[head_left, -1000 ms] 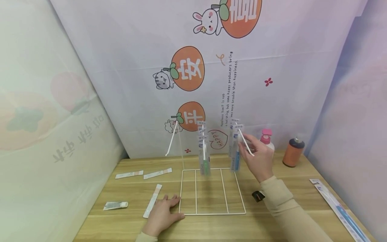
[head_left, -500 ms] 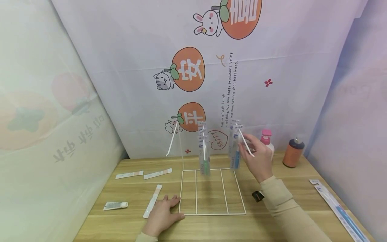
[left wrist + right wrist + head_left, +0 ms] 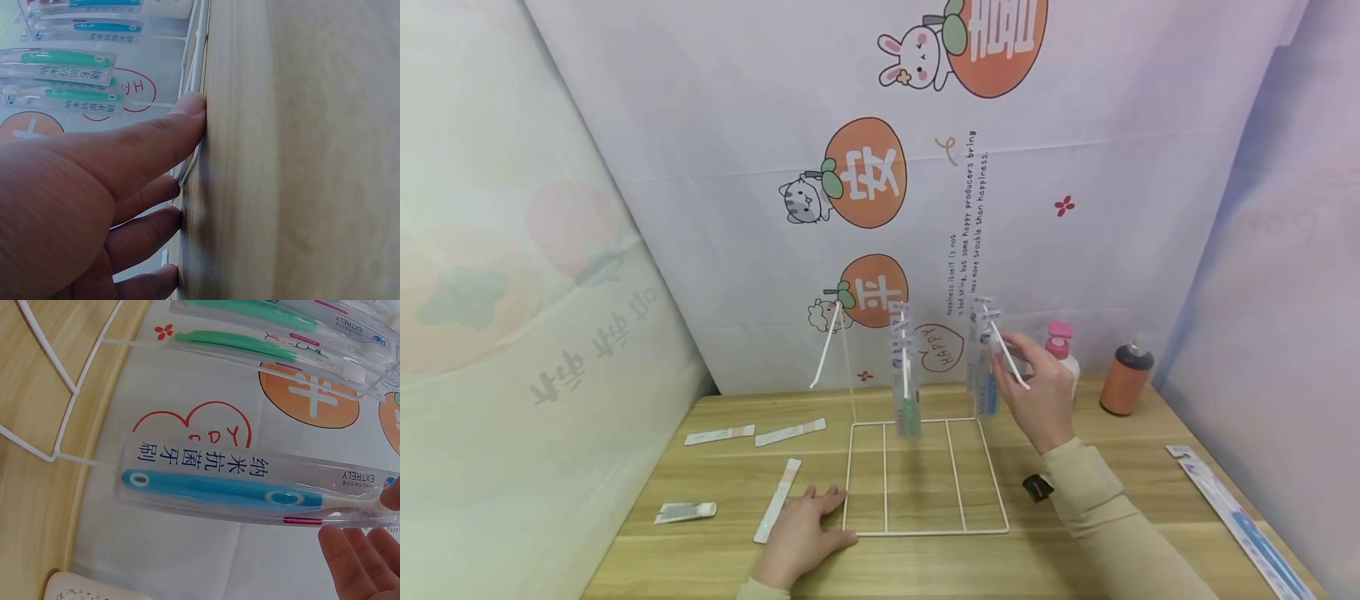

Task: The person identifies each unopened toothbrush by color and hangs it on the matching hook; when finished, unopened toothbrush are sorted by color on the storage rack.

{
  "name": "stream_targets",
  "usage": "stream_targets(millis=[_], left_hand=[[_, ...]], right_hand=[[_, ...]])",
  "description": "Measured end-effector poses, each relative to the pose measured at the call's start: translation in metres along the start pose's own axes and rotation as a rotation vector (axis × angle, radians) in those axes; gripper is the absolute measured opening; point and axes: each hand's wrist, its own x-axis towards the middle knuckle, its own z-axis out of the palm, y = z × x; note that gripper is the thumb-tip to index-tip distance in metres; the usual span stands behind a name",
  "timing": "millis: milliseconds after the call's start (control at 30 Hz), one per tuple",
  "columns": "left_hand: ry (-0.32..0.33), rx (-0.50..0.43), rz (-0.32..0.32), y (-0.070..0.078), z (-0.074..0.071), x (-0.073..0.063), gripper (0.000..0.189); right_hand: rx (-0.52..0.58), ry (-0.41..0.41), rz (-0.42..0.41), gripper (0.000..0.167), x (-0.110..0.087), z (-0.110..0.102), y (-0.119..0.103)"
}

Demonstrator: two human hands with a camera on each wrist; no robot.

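My right hand (image 3: 1037, 387) pinches a packaged blue toothbrush (image 3: 225, 489) near its top, thumb on one side and fingers on the other. The pack's tab hangs on the right prong of a white wire rack (image 3: 925, 532), in front of another pack on that prong. Packaged green toothbrushes (image 3: 910, 415) hang on the middle prong. The left prong (image 3: 826, 346) carries nothing. My left hand (image 3: 805, 533) rests at the rack base's front left corner, its thumb touching the wire (image 3: 199, 59) in the left wrist view.
Several slim white packets (image 3: 778, 500) and a small tube (image 3: 686, 512) lie on the table's left. Another packaged blue toothbrush (image 3: 1240, 521) lies at the right edge. Behind my right hand stand a pink-topped pump bottle (image 3: 1060, 342) and an orange bottle (image 3: 1126, 380).
The blue toothbrush pack in my right hand has shifted slightly back along the prong, and its lower end sits a little higher. The left hand stays in place.
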Motion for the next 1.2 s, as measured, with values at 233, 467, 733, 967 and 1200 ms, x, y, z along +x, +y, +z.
stream_targets(millis=[233, 467, 733, 967, 1200], left_hand=[[-0.016, -0.001, -0.011, 0.001, 0.000, -0.001, 0.071], [-0.002, 0.000, -0.012, 0.002, 0.000, -0.001, 0.071], [-0.002, 0.002, -0.011, 0.001, 0.000, 0.000, 0.071], [-0.005, 0.002, -0.010, 0.000, -0.001, 0.002, 0.071], [-0.013, -0.006, -0.011, 0.000, 0.000, 0.000, 0.072]], right_hand=[[-0.002, 0.012, -0.019, 0.037, -0.002, -0.002, 0.001], [0.025, -0.011, -0.005, 0.037, -0.005, -0.008, 0.003], [-0.002, -0.054, 0.027, 0.051, -0.012, -0.028, 0.012], [-0.115, -0.064, 0.004, 0.049, -0.016, -0.058, 0.028], [-0.145, -0.141, 0.083, 0.051, -0.024, -0.095, 0.046]])
